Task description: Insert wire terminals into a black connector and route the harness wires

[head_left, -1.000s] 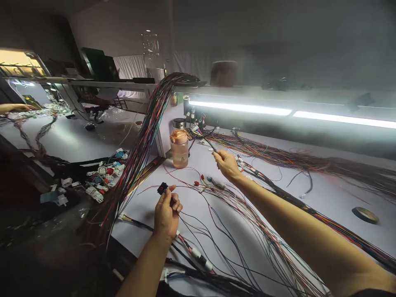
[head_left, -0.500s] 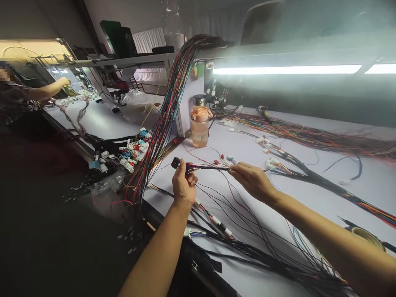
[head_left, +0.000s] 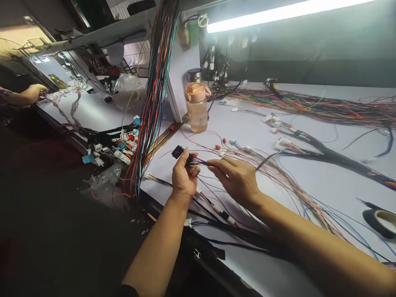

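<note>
My left hand (head_left: 183, 178) grips a small black connector (head_left: 177, 152) with a red face, held just above the white table (head_left: 328, 181). A short bunch of thin coloured wires (head_left: 202, 162) runs out of the connector to the right. My right hand (head_left: 236, 178) pinches those wires close to the connector, almost touching the left hand. Loose thin wires (head_left: 278, 177) and a thick black harness (head_left: 235, 231) lie under and around both hands.
A pink water bottle (head_left: 196, 108) stands behind the hands. A thick bundle of coloured wires (head_left: 153, 103) hangs from above at left, over a pile of small connectors (head_left: 122, 146). A black tape roll (head_left: 381, 221) lies at right. Another person's hand (head_left: 32, 93) works at far left.
My right hand came back from the far wires toward the left hand and now pinches the wires at the connector. The camera view tilted down and to the left.
</note>
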The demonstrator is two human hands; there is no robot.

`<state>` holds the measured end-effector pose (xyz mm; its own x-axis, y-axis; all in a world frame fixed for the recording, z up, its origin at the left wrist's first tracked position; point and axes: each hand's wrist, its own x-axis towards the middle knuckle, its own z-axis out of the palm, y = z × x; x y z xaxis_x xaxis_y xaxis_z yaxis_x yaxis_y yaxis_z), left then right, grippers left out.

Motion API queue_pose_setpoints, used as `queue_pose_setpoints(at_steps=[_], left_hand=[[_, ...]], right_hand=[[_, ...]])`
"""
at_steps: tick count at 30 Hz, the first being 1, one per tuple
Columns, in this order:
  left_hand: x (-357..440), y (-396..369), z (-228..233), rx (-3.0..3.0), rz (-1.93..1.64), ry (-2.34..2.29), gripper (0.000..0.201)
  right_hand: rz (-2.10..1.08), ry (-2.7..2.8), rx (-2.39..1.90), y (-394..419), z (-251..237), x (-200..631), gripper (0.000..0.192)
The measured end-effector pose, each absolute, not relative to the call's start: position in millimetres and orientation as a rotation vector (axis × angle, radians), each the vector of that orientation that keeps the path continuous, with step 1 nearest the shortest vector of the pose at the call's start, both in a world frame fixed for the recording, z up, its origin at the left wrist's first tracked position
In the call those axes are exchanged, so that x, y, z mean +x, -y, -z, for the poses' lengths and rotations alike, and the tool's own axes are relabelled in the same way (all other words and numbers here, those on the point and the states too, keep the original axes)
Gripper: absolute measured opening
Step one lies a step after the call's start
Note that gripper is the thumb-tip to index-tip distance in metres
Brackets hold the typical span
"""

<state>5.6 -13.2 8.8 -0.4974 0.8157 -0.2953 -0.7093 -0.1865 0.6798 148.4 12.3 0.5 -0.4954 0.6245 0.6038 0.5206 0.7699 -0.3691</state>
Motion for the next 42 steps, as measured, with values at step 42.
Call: queue_pose_setpoints(at_steps=[42], left_hand=[[14,17,-13,0.281,-1.837,-0.834,0.022]], right_hand=[[-0.231,2.014,-0.577,-16,18,157,0.014]])
